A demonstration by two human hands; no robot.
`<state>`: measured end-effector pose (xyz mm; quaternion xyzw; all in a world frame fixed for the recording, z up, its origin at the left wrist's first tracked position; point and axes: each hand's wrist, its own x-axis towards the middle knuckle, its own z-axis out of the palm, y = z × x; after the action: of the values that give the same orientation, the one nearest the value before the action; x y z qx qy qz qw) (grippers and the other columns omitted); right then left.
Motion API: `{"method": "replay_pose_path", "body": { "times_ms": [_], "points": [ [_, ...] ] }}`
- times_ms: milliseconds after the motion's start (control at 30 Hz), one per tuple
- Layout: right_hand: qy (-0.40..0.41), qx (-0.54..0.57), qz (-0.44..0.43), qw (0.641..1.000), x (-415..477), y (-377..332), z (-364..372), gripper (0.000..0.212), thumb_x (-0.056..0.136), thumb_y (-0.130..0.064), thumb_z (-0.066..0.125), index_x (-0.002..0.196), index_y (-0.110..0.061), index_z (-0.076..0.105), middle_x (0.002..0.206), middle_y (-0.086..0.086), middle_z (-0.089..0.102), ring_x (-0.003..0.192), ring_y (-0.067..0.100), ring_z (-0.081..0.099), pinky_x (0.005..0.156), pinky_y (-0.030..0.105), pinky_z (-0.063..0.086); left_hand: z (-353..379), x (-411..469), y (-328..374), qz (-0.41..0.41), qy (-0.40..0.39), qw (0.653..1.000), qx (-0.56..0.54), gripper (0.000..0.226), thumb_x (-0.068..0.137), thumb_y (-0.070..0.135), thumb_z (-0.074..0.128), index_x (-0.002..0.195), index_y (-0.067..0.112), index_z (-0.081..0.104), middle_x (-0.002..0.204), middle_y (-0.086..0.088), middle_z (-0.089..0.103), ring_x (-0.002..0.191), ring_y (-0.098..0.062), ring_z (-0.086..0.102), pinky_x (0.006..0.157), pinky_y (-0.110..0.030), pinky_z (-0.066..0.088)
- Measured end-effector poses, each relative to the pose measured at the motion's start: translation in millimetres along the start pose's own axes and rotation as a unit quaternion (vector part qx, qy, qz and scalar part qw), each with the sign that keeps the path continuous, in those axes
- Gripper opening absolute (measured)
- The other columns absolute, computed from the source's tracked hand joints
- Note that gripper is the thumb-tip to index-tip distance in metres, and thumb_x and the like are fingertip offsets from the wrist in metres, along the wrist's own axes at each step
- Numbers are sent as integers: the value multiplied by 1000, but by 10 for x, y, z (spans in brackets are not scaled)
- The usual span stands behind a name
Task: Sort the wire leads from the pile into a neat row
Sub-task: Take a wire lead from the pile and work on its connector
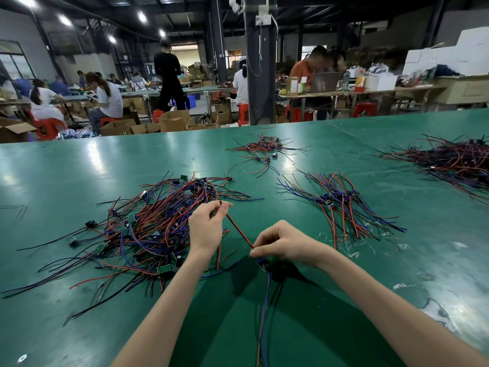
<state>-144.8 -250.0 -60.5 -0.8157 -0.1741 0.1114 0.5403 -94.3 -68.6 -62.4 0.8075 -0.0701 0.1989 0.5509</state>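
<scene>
Green table point(79, 181): one lead point(239, 233) is pinched taut between left hand point(206, 226) and right hand point(280, 242), slanting away leftward; the row point(341, 207) lies beyond the right grip, rightward.

A big tangled pile point(158, 229) is filling the left of the green table point(66, 168). A tidy bunch point(341, 205) is lying on the right. Bare table is showing between them, but a red wire point(239, 230) is stretching across it, pinched by the left hand point(206, 226) and the right hand point(283, 242).
</scene>
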Motion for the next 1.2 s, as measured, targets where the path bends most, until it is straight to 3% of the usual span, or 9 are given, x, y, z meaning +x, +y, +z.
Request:
{"method": "replay_pose_path", "body": {
  "times_ms": [233,833,933,1033,1200],
  "points": [
    [-16,13,3,1000,-14,-27,6,13,80,-12,76,68,-17,72,58,-9,66,49,-4,52,47,5,35,11,-7,12,-4,-8,1000,-14,19,93,23,59,97,13,75,96,-5,70,95,-19,62,90,-43,48],
    [-27,-10,13,999,-37,-41,19,12,81,-12,75,70,-15,71,56,-9,64,45,-3,49,44,6,33,43,-36,17,-6,-12,1000,-28,17,93,23,60,96,14,74,93,-9,69,90,-24,60,86,-43,49],
    [-7,-4,12,1000,-28,-36,9,12,81,-12,75,70,-15,70,56,-10,64,45,-4,48,44,6,33,29,-19,12,-16,-5,999,-48,16,93,25,60,88,18,74,82,-13,67,72,-21,53,72,-39,45],
    [6,-10,19,1000,-22,-20,3,11,81,-13,75,71,-15,71,58,-9,64,46,-3,48,44,7,33,36,-2,-12,-46,-18,996,-80,19,92,28,60,87,16,73,64,-1,54,61,-12,42,61,-28,37],
    [61,1,46,997,6,29,-20,11,80,-13,75,70,-13,71,53,-8,61,41,-2,43,41,10,31,113,-4,-26,-131,-72,979,-141,25,92,32,59,101,9,64,73,8,53,66,-5,50,58,-20,47]
  ]
}}
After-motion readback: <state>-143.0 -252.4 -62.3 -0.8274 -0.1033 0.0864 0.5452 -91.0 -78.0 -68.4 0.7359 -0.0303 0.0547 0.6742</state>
